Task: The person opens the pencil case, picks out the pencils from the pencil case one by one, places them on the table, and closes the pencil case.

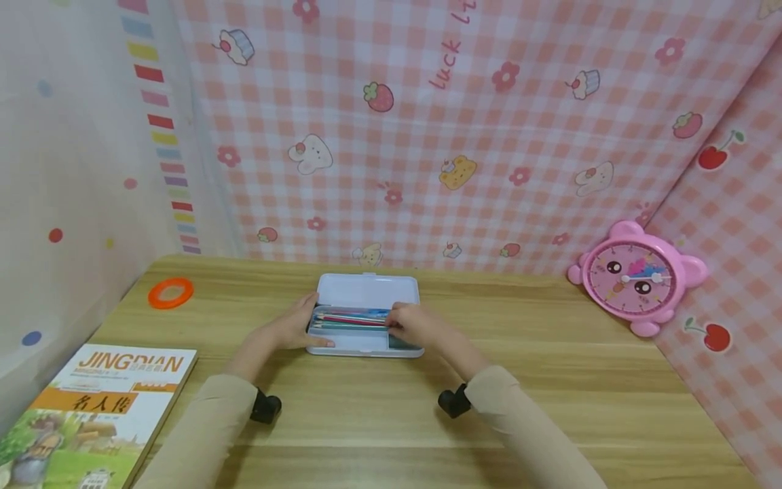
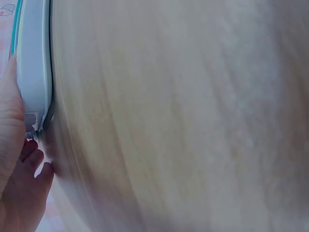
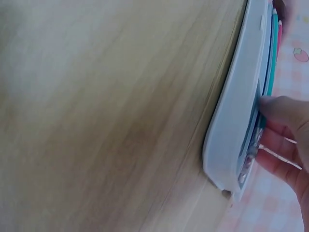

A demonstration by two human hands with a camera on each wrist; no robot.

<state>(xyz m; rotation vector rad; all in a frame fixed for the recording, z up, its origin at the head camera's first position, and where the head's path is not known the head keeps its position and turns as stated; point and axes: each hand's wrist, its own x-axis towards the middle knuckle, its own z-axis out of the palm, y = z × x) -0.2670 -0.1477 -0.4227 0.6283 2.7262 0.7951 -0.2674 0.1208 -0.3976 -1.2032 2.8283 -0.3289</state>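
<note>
A white pencil case [image 1: 348, 343] lies on the table with its lid [image 1: 368, 291] folded back. Several pencils lie lengthwise inside it, among them a green pencil [image 1: 348, 326] and a red pencil [image 1: 342, 318]. At the left end, my left hand [image 1: 298, 324] grips the case, thumb over the front part and fingers round the end. My right hand [image 1: 411, 324] reaches in at the right end and pinches the green pencil near its end. The right wrist view has the thumb [image 3: 277, 108] against that pencil, and the fingers [image 3: 280, 164] over the compartment behind.
An orange ring [image 1: 171, 293] lies at the table's back left. Nearer on the left is a book [image 1: 110, 421] with a colourful cover. A pink bear-shaped clock [image 1: 635, 278] leans by the right wall. Checked cloth [image 1: 427, 136] hangs behind the table.
</note>
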